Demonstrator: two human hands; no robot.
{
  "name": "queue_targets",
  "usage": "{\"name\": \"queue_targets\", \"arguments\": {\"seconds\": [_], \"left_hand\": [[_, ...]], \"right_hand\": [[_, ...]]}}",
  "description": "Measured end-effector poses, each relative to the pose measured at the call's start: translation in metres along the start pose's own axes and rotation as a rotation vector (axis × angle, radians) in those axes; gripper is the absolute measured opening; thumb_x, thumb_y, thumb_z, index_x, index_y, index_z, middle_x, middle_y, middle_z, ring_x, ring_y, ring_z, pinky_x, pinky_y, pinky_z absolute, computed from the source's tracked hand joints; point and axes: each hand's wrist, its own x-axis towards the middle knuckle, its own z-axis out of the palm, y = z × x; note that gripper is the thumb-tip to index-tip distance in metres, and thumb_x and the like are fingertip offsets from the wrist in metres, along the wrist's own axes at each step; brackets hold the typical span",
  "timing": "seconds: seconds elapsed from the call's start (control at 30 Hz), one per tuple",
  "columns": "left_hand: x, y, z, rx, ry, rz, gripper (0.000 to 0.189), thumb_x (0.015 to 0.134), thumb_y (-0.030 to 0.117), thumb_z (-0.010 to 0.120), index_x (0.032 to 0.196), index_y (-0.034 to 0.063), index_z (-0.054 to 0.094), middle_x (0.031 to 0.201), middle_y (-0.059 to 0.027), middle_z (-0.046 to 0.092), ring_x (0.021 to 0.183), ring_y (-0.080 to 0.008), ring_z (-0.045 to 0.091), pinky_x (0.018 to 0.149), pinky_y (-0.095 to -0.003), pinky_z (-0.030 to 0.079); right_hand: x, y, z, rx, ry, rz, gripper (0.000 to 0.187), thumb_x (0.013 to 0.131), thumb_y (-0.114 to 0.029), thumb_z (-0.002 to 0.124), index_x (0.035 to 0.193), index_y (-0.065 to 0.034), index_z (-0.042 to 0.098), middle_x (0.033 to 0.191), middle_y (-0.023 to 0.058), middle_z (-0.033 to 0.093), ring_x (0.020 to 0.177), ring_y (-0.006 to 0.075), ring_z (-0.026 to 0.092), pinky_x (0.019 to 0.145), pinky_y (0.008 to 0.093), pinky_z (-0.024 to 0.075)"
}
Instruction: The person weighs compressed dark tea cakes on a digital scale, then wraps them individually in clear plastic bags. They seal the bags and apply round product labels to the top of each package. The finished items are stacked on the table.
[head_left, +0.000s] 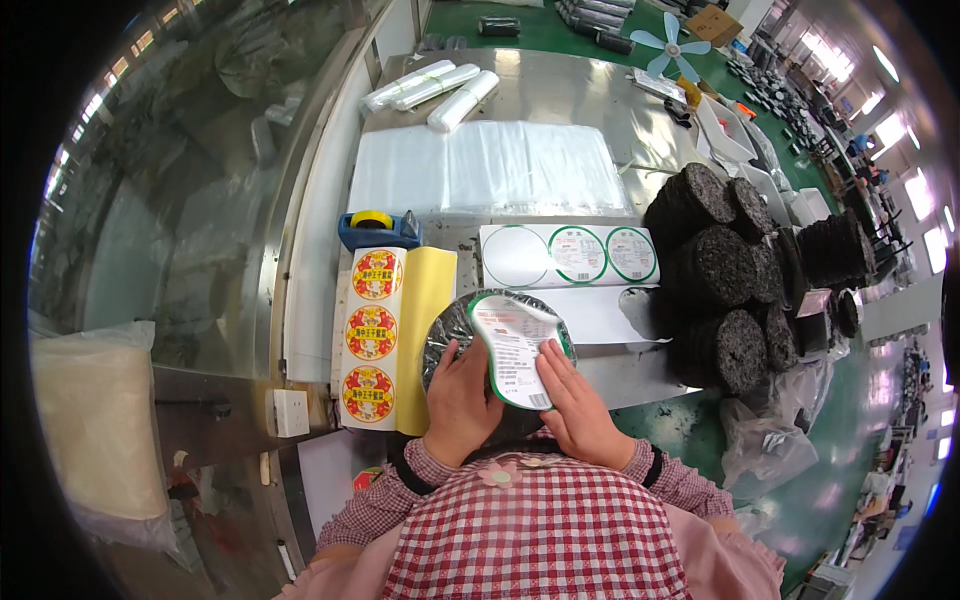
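Note:
Close in front of my apron, a round black pack in clear plastic film (448, 321) is held between my two hands. A white round label with a green rim (517, 356) lies over its upper face and is buckled, its left edge curving inward. My left hand (459, 405) grips the pack's left side, fingers partly under the label's edge. On the other side, the flattened fingers of my right hand (581, 412) rest on the label's right edge, with the thumb low by the pack's rim. The pack's underside is hidden.
Red-and-yellow round stickers (370, 331) on a strip lie left, below a blue tape dispenser (380, 228). Beyond the pack is a green-rimmed label sheet (570, 255). Clear plastic bags (487, 169) lie farther back. Stacked dark dried seaweed cakes (724, 262) stand right.

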Motion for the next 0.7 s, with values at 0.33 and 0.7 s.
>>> {"name": "queue_targets", "arguments": {"seconds": [0.33, 0.7], "left_hand": [[0.001, 0.006, -0.008, -0.081, 0.027, -0.012, 0.057, 0.082, 0.003, 0.063, 0.137, -0.0026, 0.045, 0.13, -0.0187, 0.058, 0.121, -0.036, 0.053, 0.111, -0.0511, 0.034], [-0.004, 0.006, -0.013, -0.629, 0.074, -0.168, 0.062, 0.086, 0.017, 0.063, 0.141, -0.0018, 0.042, 0.134, -0.0225, 0.054, 0.131, -0.04, 0.046, 0.115, -0.0482, 0.027]], "right_hand": [[0.011, -0.029, -0.023, -0.316, -0.245, 0.08, 0.058, 0.094, -0.015, 0.057, 0.144, 0.0059, 0.037, 0.15, 0.0253, 0.039, 0.143, 0.0377, 0.033, 0.117, 0.0456, 0.0281], [0.068, 0.013, 0.016, 0.187, -0.076, -0.042, 0.058, 0.103, -0.023, 0.044, 0.151, 0.0044, 0.026, 0.157, 0.0252, 0.025, 0.149, 0.0374, 0.02, 0.121, 0.0487, 0.0146]]}}
